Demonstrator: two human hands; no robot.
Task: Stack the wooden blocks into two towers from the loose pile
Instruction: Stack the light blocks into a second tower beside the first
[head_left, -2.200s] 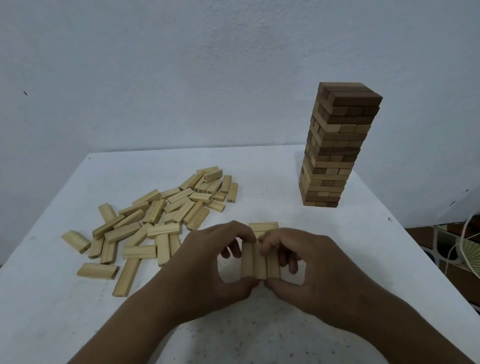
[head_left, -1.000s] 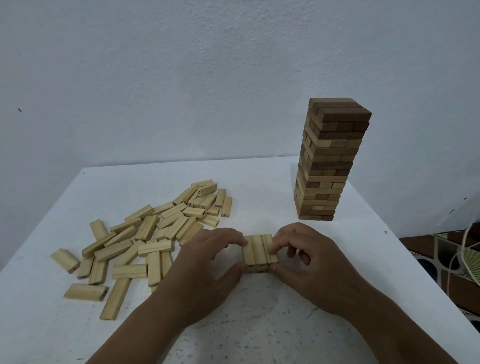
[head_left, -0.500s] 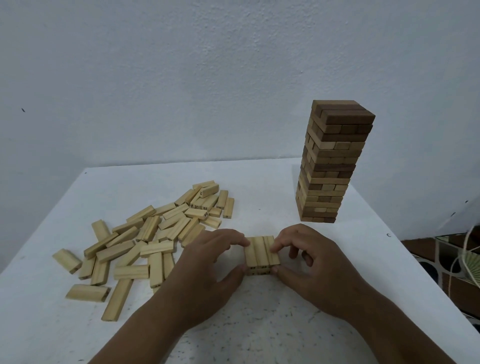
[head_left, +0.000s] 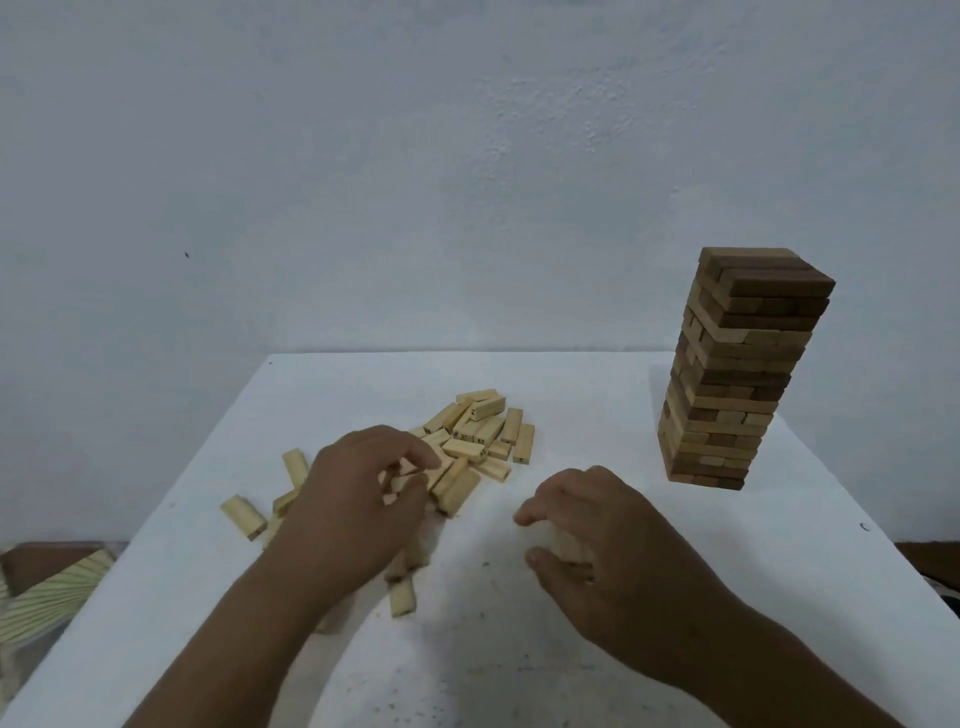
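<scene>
White table (head_left: 597, 649) against a pale wall, seen from the head camera.
A finished block tower (head_left: 737, 374) is stood at the far right. The left hand (head_left: 353, 504) is curled over the loose pile (head_left: 478, 436), and blocks seem to be pinched. A low block stack (head_left: 563, 543) is gripped by the right hand (head_left: 613, 540), fingers curled.

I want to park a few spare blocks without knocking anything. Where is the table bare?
Bare: the strip between the loose pile and the tall tower, and the near edge of the table between the forearms. Crowded: under the left hand, and round the right hand.
</scene>
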